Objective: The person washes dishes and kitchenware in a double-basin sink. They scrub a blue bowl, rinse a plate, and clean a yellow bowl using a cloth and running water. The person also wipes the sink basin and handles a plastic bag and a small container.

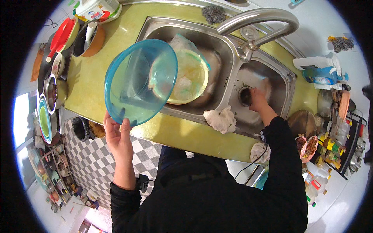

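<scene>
My left hand grips the lower rim of a blue translucent plastic bowl, tilted over the worktop and the left basin's edge. In the left sink basin a pale yellow round basin holds a clear plastic bag with a blue edge. Down in the right sink basin, my right hand touches the dark round drain strainer; whether the fingers grip it I cannot tell. Small bits lie around the drain. A crumpled white cloth rests on the front rim between the basins.
A curved metal faucet arches over the sink. Steel wool lies behind the left basin. An orange-brown pot and a white plastic tub stand at the back left. Spray bottles and a round wooden board are at the right.
</scene>
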### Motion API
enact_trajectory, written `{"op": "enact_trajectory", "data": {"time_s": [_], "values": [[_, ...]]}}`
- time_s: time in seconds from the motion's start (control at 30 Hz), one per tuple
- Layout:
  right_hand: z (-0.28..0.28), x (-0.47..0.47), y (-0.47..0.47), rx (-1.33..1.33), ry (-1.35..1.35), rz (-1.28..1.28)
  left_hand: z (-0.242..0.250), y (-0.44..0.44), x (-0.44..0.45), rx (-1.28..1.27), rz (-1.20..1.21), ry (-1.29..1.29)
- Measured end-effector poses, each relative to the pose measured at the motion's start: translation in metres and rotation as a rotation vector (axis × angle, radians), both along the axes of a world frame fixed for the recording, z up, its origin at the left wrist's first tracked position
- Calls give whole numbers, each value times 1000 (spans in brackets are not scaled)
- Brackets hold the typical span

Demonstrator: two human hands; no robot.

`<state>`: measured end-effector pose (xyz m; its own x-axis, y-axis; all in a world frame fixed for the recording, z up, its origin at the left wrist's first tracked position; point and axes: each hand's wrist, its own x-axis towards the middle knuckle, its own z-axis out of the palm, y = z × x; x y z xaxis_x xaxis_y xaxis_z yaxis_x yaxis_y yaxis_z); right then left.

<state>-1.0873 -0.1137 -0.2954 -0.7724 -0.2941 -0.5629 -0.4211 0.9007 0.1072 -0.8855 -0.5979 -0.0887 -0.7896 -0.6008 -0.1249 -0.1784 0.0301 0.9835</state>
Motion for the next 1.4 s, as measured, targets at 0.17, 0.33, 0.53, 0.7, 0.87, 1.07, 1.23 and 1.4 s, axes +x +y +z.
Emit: {"op": "enact_trajectory", "data": {"time_s": [0.17, 0.33, 0.53, 0.7, 0.87, 1.07, 1.23, 1.4], "values": [[-10, -5, 12, -316, 69, -132, 3, -1, -2, -32, -20, -27], [-10, -31, 11, -244, 116, -190, 3, -2, -2, -21, -3, -25], [-20, -48, -16, -561, 253, -596, 3, 0, -5, -11, -6, -24], [6, -32, -9, -297, 6, -345, 3, -3, -4, -51, -15, -36], [24, -59, -55, -355, 110, -376, -1, 1, -5, -22, -7, -30], [2, -44, -40, 54, -84, -129, 4, 2, -6, 1, -14, -25], [-38, -41, 47, -543, -176, -673, 1, -1, -3, -12, -27, -14], [-54, -21, 31, -814, -470, -904, 1, -1, -2, 0, -2, -40]]}}
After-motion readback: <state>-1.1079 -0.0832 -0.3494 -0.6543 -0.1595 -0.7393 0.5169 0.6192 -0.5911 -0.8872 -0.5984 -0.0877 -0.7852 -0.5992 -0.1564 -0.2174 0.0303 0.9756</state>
